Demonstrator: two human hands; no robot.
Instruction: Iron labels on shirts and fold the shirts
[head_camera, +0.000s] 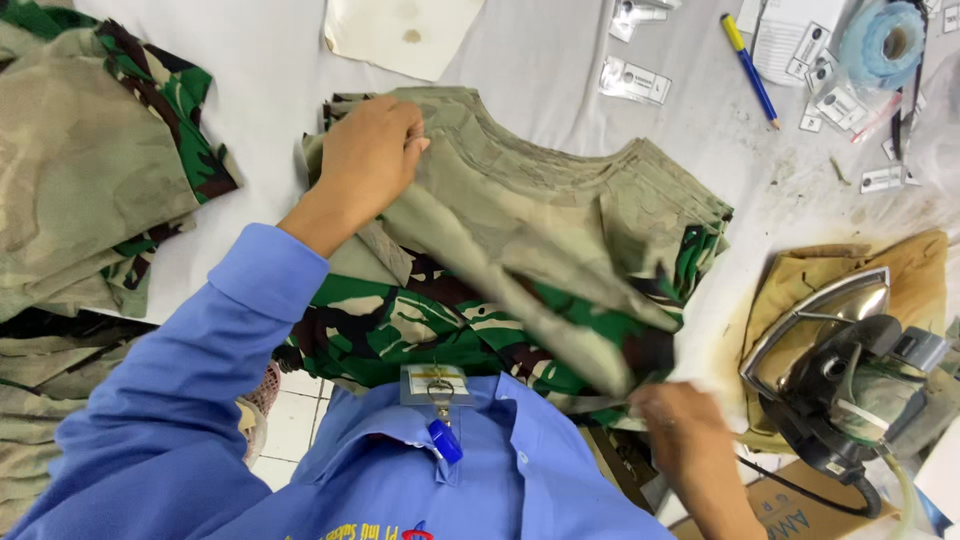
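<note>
Lying between both hands' fingers (412, 140): camouflage fabric stack (520, 250).

Garment stack (560, 230): laid mid-bench (270, 90).
Iron (840, 370): rested right of stack.
Second pile (90, 170): placed left.
Pen (750, 68): laid behind.

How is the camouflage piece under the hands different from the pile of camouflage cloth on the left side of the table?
The camouflage piece lies mid-table, held by the left hand at its top edge and the right hand at its lower corner; the left pile lies untouched. The held piece is a neat stack with aligned edges; the pile is loosely heaped. Both show a pale faded side and a green, brown and black camouflage side.
</note>
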